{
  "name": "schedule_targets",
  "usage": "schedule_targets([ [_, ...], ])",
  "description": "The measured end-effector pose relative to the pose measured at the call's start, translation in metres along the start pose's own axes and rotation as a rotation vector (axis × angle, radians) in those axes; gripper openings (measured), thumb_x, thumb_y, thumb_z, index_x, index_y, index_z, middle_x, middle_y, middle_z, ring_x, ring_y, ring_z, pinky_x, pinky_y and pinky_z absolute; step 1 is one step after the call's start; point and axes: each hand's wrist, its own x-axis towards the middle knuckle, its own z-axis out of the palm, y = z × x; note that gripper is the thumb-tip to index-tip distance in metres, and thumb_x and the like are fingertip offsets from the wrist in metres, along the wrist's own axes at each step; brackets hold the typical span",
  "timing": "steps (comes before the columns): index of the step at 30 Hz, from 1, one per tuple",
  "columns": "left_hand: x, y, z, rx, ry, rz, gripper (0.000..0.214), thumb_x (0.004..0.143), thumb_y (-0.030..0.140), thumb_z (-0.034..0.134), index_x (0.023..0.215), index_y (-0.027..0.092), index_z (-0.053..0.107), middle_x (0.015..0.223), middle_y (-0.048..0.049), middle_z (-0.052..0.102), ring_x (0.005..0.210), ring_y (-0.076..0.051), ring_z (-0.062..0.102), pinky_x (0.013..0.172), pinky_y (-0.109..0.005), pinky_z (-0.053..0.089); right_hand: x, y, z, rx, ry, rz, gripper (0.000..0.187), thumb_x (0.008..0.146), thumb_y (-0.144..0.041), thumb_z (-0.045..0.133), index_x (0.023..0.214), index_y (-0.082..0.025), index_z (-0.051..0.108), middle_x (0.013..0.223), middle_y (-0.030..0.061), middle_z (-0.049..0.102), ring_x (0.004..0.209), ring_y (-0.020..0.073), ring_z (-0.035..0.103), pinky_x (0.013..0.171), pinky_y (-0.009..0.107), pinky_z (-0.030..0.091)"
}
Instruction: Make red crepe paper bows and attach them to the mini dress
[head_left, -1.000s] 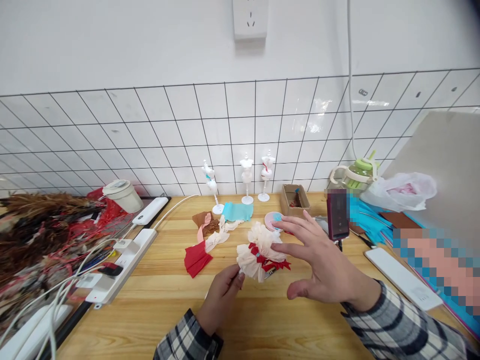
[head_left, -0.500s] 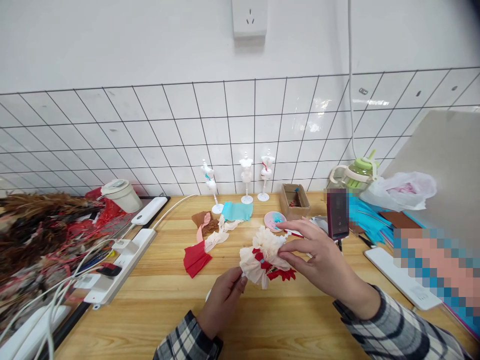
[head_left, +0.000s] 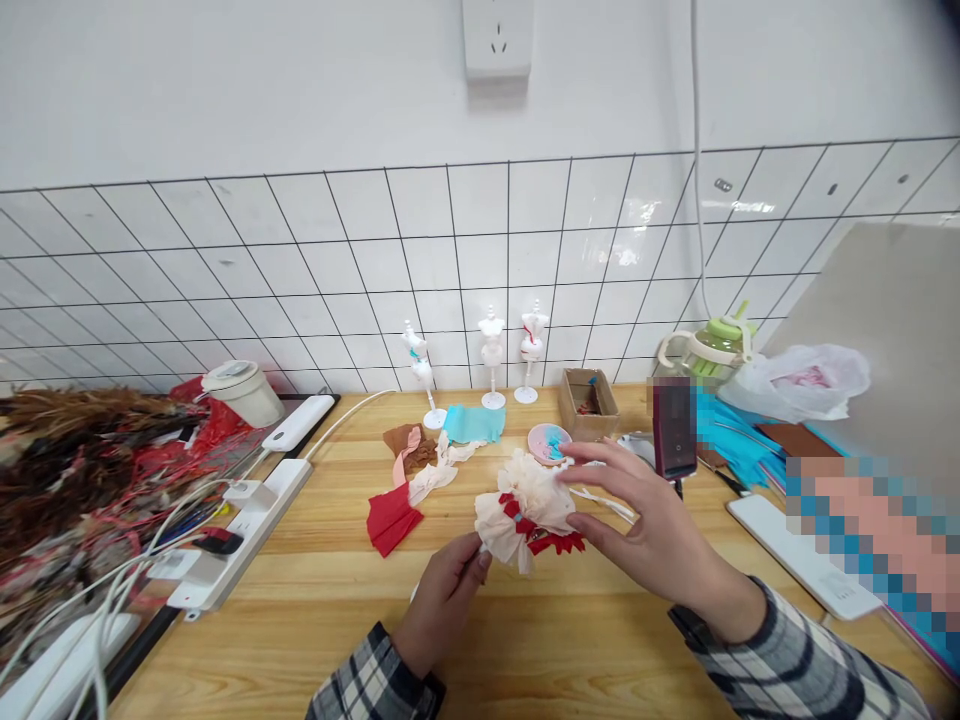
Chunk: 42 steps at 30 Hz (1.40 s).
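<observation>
My left hand (head_left: 448, 590) is closed on the thin stem of a small mannequin stand, which is tilted toward the right; a sliver of its white base shows behind the hand. A cream crepe-paper dress (head_left: 529, 495) with ruffles covers the figure, trimmed with a red paper bow (head_left: 517, 513) and red pieces along its lower side. At the right edge of the ruffles is my right hand (head_left: 637, 505), thumb and fingers spread apart; whether the fingertips touch the paper I cannot tell.
Three white mini mannequins (head_left: 492, 345) stand by the tiled wall. Red (head_left: 394, 518), cream and blue crepe paper (head_left: 474, 424) lies left of the dress. Behind it are a pink dish (head_left: 541, 440) and a cardboard box (head_left: 590, 405). A phone (head_left: 676, 430) stands right; power strips (head_left: 247, 530) lie left.
My right hand's fingers have spread from the pinch on the ruffles, and the thumb has moved slightly right. The dress has shifted a little left; my left hand keeps its grip.
</observation>
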Motion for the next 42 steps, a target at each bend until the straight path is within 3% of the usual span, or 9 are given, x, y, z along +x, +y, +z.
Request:
schedule_targets([
  [2, -0.001, -0.002, -0.001, -0.035, 0.017, -0.005, 0.029, 0.092, 0.033, 0.040, 0.069, 0.018, 0.050, 0.067, 0.0007, 0.051, 0.062, -0.013, 0.043, 0.057, -0.022, 0.034, -0.004, 0.008, -0.006, 0.113, 0.131, 0.046, 0.056, 0.080, -0.030, 0.064, 0.132, -0.028, 0.044, 0.136, 0.0091, 0.048, 0.121, 0.0251, 0.049, 0.102, 0.046, 0.038],
  [4, -0.003, -0.008, -0.001, -0.072, 0.071, -0.015, 0.029, 0.091, 0.035, 0.042, 0.069, 0.018, 0.050, 0.066, 0.0009, 0.050, 0.062, -0.013, 0.044, 0.058, -0.022, 0.034, -0.013, 0.031, -0.015, 0.244, 0.381, 0.135, 0.067, 0.082, -0.029, 0.062, 0.141, -0.027, 0.029, 0.134, 0.0115, 0.049, 0.116, 0.0239, 0.052, 0.100, 0.046, 0.039],
  [7, -0.008, -0.023, 0.004, -0.162, 0.203, -0.054, 0.030, 0.090, 0.039, 0.044, 0.071, 0.017, 0.053, 0.066, 0.0005, 0.049, 0.063, -0.014, 0.045, 0.060, -0.023, 0.036, -0.034, 0.097, -0.028, 0.305, 0.844, 0.338, 0.069, 0.083, -0.032, 0.061, 0.141, -0.025, 0.025, 0.129, 0.0135, 0.053, 0.115, 0.0220, 0.053, 0.100, 0.044, 0.039],
  [9, -0.011, -0.034, 0.008, -0.259, 0.282, -0.076, 0.030, 0.090, 0.042, 0.044, 0.078, 0.017, 0.055, 0.068, 0.0000, 0.050, 0.065, -0.014, 0.046, 0.061, -0.024, 0.038, -0.052, 0.147, -0.034, 0.278, 0.957, 0.575, 0.078, 0.078, -0.036, 0.067, 0.142, -0.022, 0.024, 0.133, 0.0154, 0.049, 0.121, 0.0225, 0.047, 0.103, 0.039, 0.034],
  [13, -0.013, -0.048, 0.015, -0.368, 0.352, -0.073, 0.031, 0.087, 0.045, 0.048, 0.081, 0.016, 0.058, 0.071, -0.0016, 0.055, 0.065, -0.014, 0.048, 0.061, -0.024, 0.040, -0.079, 0.216, -0.025, 0.552, 0.781, 0.888, 0.095, 0.073, -0.041, 0.071, 0.146, -0.024, 0.013, 0.125, 0.0120, 0.057, 0.119, 0.0235, 0.051, 0.101, 0.036, 0.036],
  [17, -0.013, -0.047, 0.017, -0.319, 0.384, -0.077, 0.034, 0.086, 0.045, 0.048, 0.072, 0.016, 0.058, 0.065, -0.0016, 0.056, 0.061, -0.014, 0.049, 0.057, -0.024, 0.040, -0.085, 0.239, -0.005, 0.673, 0.709, 0.979, 0.075, 0.067, -0.042, 0.074, 0.133, -0.030, 0.041, 0.119, 0.0027, 0.061, 0.110, 0.0228, 0.057, 0.099, 0.036, 0.042],
  [25, -0.013, -0.050, 0.018, -0.185, 0.438, -0.108, 0.039, 0.086, 0.047, 0.044, 0.065, 0.017, 0.057, 0.059, -0.0012, 0.056, 0.056, -0.014, 0.049, 0.053, -0.024, 0.038, -0.099, 0.251, -0.004, 0.898, 0.652, 0.809, 0.061, 0.056, -0.022, 0.079, 0.113, -0.032, 0.058, 0.119, 0.0003, 0.063, 0.109, 0.0210, 0.058, 0.091, 0.033, 0.049],
  [29, -0.012, -0.049, 0.017, -0.156, 0.441, -0.128, 0.042, 0.086, 0.051, 0.042, 0.065, 0.017, 0.057, 0.058, -0.0012, 0.055, 0.054, -0.014, 0.048, 0.052, -0.024, 0.039, -0.102, 0.246, -0.008, 0.968, 0.640, 0.748, 0.044, 0.063, -0.028, 0.073, 0.106, -0.028, 0.063, 0.128, 0.0024, 0.057, 0.109, 0.0223, 0.058, 0.082, 0.032, 0.052],
  [42, -0.012, -0.038, 0.017, -0.123, 0.438, -0.159, 0.050, 0.085, 0.059, 0.037, 0.057, 0.020, 0.049, 0.053, -0.0001, 0.050, 0.050, -0.014, 0.045, 0.049, -0.025, 0.035, -0.099, 0.245, -0.007, 0.908, 0.673, 0.773, 0.044, 0.065, -0.032, 0.069, 0.109, -0.026, 0.065, 0.122, 0.0049, 0.061, 0.101, 0.0215, 0.061, 0.078, 0.031, 0.052],
])
